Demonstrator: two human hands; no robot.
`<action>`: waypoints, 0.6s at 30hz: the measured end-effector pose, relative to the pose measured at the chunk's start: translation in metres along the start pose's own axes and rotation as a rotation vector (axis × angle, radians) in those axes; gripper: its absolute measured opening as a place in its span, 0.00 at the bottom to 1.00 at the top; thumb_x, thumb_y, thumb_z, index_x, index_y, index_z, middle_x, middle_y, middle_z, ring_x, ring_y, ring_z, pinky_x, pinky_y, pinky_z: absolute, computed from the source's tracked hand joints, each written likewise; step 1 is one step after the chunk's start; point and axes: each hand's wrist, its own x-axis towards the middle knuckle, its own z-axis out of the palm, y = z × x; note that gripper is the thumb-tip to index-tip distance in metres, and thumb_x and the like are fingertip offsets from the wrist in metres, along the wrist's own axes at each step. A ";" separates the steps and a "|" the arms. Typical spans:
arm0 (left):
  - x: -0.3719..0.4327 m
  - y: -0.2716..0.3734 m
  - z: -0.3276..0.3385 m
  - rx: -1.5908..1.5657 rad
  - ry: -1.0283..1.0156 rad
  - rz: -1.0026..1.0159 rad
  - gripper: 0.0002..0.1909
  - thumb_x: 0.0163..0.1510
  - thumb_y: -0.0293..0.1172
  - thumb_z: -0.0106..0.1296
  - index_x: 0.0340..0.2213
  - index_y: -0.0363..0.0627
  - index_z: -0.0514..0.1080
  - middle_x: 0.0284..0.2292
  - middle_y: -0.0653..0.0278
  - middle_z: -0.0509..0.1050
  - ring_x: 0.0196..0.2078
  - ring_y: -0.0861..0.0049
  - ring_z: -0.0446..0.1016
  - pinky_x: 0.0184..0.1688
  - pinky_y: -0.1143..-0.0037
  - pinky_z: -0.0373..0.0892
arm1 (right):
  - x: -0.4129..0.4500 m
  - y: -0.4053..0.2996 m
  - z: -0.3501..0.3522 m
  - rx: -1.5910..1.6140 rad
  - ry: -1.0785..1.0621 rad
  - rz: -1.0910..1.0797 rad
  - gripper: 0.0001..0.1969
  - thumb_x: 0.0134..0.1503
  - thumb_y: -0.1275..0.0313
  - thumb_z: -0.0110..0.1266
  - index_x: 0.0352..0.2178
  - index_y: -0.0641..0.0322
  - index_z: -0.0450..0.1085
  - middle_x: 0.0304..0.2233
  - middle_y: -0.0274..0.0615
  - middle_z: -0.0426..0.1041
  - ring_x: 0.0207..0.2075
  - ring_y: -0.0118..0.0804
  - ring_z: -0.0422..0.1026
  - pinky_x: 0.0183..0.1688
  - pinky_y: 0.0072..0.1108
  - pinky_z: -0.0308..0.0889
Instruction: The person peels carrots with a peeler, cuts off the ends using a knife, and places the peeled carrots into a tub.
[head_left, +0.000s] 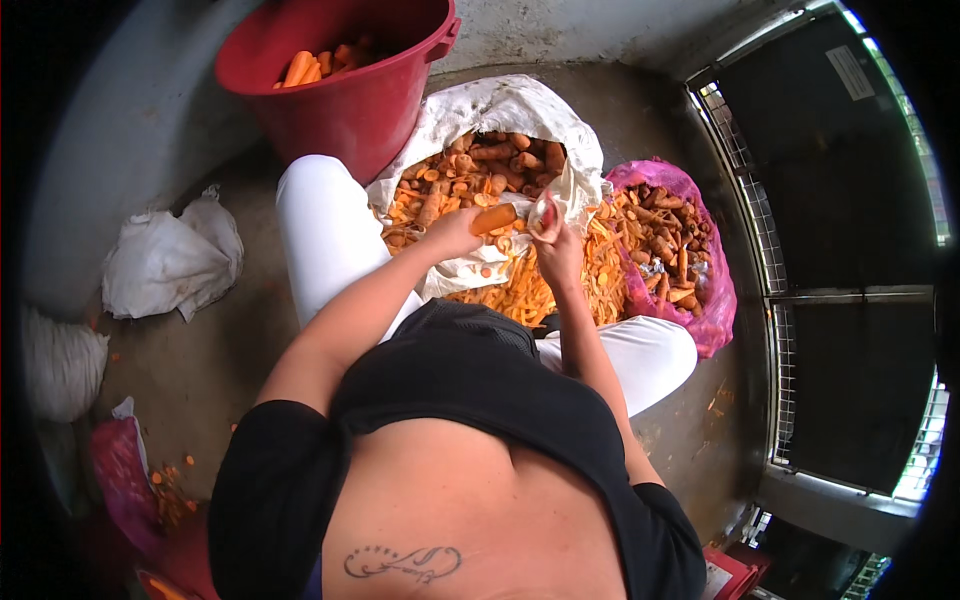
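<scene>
My left hand (454, 232) grips a carrot (495, 218) by one end, its smooth orange side pointing right. Just across from it, my right hand (560, 253) is closed around a small hand tool (547, 216) with red and pale parts; its exact shape is too blurred to tell. Both hands are above an opened white woven sack (517, 112) in front of me. Unpeeled carrots (502, 154) fill the sack's mouth, with cut carrot ends among them. Orange peelings (525, 292) lie heaped between my legs, below the hands.
A large red bucket (337, 124) holding peeled carrots (304, 69) stands beyond my left knee. At right, a pink mesh sack (718, 319) contains carrot pieces (664, 244). A crumpled white sack (169, 259) lies on the left floor. Dark metal panels (832, 217) line the right side.
</scene>
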 end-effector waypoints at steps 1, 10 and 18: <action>0.003 -0.001 -0.001 0.003 -0.003 0.007 0.26 0.39 0.34 0.55 0.44 0.44 0.67 0.31 0.54 0.75 0.37 0.63 0.75 0.38 0.67 0.68 | -0.005 0.020 0.008 0.169 0.016 0.099 0.19 0.54 0.59 0.50 0.47 0.50 0.66 0.28 0.53 0.73 0.31 0.52 0.74 0.31 0.30 0.67; 0.003 0.001 0.001 0.049 0.197 -0.009 0.19 0.42 0.38 0.56 0.40 0.56 0.71 0.31 0.56 0.76 0.35 0.59 0.74 0.37 0.66 0.69 | -0.044 0.020 0.033 0.168 -0.057 0.034 0.19 0.55 0.56 0.48 0.43 0.54 0.70 0.27 0.55 0.73 0.32 0.55 0.73 0.31 0.33 0.68; 0.001 0.007 -0.002 0.179 0.177 0.000 0.16 0.42 0.40 0.56 0.36 0.58 0.74 0.27 0.57 0.76 0.31 0.60 0.75 0.34 0.65 0.70 | -0.045 0.018 0.033 0.197 0.000 -0.078 0.17 0.57 0.60 0.48 0.33 0.65 0.71 0.21 0.53 0.71 0.24 0.47 0.73 0.27 0.27 0.66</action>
